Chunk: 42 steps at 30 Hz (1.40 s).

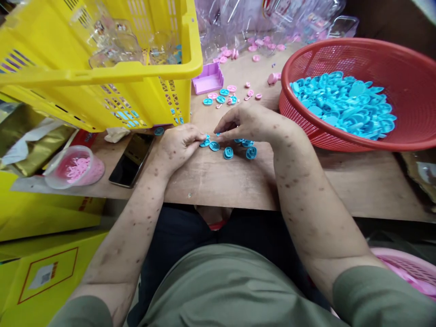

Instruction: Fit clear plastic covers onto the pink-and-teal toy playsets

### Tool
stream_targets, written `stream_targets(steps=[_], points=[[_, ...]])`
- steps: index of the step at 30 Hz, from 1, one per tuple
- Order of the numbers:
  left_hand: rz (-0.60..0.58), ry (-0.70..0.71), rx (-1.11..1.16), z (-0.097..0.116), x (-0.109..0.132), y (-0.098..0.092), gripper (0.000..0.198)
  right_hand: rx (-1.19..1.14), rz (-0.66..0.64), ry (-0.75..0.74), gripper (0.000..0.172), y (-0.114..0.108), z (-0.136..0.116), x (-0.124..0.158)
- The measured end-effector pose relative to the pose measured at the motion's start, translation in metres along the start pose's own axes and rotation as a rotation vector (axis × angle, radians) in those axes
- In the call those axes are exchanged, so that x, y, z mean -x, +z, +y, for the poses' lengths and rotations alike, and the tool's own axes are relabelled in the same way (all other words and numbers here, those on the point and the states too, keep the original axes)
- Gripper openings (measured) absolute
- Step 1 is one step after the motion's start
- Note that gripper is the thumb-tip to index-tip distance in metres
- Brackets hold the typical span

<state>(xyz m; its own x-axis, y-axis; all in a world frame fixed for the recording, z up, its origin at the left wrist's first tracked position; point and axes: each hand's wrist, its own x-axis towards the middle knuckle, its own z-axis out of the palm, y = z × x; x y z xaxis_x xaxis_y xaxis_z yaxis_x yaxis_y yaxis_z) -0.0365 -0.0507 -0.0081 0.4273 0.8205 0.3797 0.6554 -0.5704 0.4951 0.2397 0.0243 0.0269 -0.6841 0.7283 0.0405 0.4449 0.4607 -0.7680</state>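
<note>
My left hand rests on the wooden table, thumb and forefinger pinched on a small round blue plastic piece. To its right, my right hand is curled, thumb and forefinger close together with a tiny blue plastic bit at their tips; its exact shape is too small to make out. Between and below the hands lie more blue pieces, including an oval one and a pair that look stacked. Others sit under my right hand, partly hidden. Beyond the fingers, blue ovals and pink ones are scattered.
A yellow crate with clear plastic cases stands left. On the right, a red basket holds many blue pieces. A phone and a tub of pink bits lie left. A purple tray sits behind, before clear packaging.
</note>
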Motion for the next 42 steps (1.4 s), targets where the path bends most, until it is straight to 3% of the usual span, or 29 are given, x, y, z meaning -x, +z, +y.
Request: stream_targets(steps=[5,14,21,28,33,42], points=[[-0.056,0.086,-0.119,0.000,0.003,-0.003,0.021,-0.002,-0.071,0.035,0.021,0.004,-0.003,-0.001],[0.010,0.115,-0.117,-0.006,0.007,-0.002,0.020,0.058,-0.104,0.067,0.032,0.009,-0.016,0.000],[0.088,0.110,-0.075,-0.009,0.009,-0.002,0.017,0.173,-0.023,0.083,0.029,0.005,-0.014,-0.003],[0.016,0.165,-0.165,-0.007,0.010,-0.003,0.018,0.143,-0.033,0.074,0.029,0.005,-0.017,0.000],[-0.019,0.256,-0.151,-0.007,0.010,-0.003,0.020,0.128,-0.079,0.061,0.018,0.008,-0.020,0.000],[0.023,0.130,-0.006,-0.008,0.011,-0.004,0.023,0.156,-0.114,0.045,0.016,0.016,-0.017,-0.007]])
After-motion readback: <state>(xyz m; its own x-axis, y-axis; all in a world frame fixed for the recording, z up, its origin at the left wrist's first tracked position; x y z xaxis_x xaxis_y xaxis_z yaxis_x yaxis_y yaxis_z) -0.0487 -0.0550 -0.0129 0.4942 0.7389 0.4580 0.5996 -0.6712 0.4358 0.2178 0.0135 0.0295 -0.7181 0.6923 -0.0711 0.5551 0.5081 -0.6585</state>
